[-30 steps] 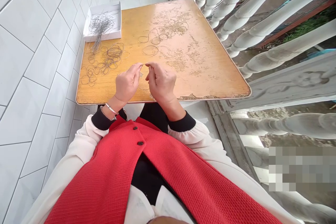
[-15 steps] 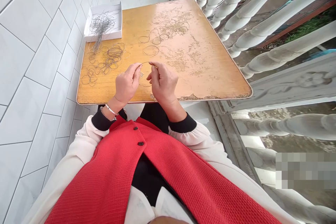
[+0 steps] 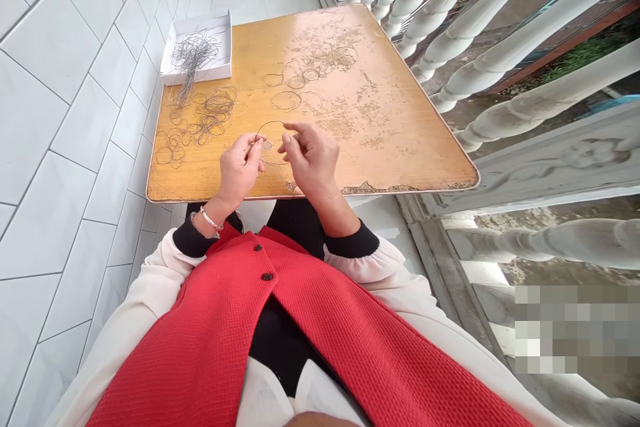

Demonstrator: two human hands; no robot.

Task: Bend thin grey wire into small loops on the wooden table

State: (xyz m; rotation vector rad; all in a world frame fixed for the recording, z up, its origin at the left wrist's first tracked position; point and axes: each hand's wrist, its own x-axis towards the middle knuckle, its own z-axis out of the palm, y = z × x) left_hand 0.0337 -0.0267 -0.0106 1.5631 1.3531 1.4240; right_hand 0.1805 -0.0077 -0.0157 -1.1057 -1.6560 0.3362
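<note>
A thin dark wire loop (image 3: 271, 122) spans the gap between my two hands, just above the near edge of the table. My left hand (image 3: 240, 168) pinches the loop's left side between thumb and fingertips. On the loop's right side is my right hand (image 3: 316, 159), its fingers curled around the wire and the index finger stretched along the top; the exact grip is partly hidden. To the left of my hands lies a pile of wire rings (image 3: 213, 110). Beyond them, several separate wire rings (image 3: 287, 101) are spread over the table.
The wooden table (image 3: 410, 140) has worn, peeling patches. A white box (image 3: 225, 60) at its far left holds a bundle of thin wires (image 3: 193, 57), whose ends hang over the front rim. A tiled wall (image 3: 75, 113) stands at left, a white balustrade (image 3: 480, 60) at right.
The fingertips have drawn slightly apart. My right index finger has straightened and the thumb has lowered, so more of the loop's upper arc shows. The view has tilted a little.
</note>
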